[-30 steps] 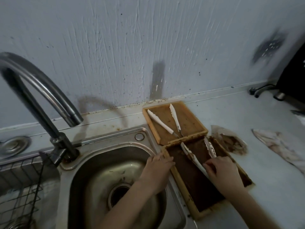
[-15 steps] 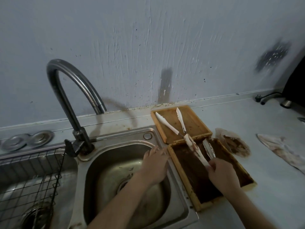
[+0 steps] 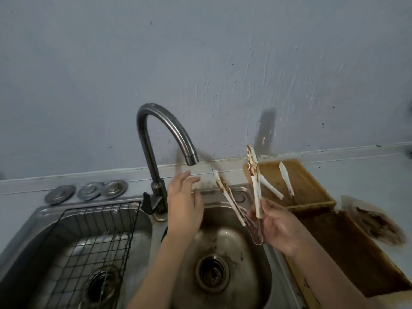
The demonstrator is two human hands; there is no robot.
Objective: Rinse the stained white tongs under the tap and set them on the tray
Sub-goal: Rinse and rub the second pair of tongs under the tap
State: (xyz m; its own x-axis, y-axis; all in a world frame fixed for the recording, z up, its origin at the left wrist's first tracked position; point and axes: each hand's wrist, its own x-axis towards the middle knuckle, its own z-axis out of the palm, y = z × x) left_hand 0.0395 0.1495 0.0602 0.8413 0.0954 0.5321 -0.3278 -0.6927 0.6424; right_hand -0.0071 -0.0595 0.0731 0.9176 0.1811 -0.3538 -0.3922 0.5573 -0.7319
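My right hand (image 3: 279, 228) grips white tongs (image 3: 254, 186) streaked with brown stains, holding them by the hinge end above the right sink basin (image 3: 247, 259), arms spread and pointing up. My left hand (image 3: 184, 210) hovers with loose fingers just below the spout of the curved steel tap (image 3: 169, 130), touching nothing. No water shows at the spout. A second pair of white tongs (image 3: 285, 181) lies in the far wooden tray (image 3: 310, 186) on the counter.
A nearer wooden tray (image 3: 347, 253) holding brown residue sits right of the sink. A stained plastic bag (image 3: 376, 224) lies beyond it. The left basin holds a black wire rack (image 3: 93, 241). Three metal plugs (image 3: 89, 191) rest by the wall.
My right hand lifted the stained tongs out of the near tray and carried them left over the sink. My left hand rose from the sink edge up toward the tap.
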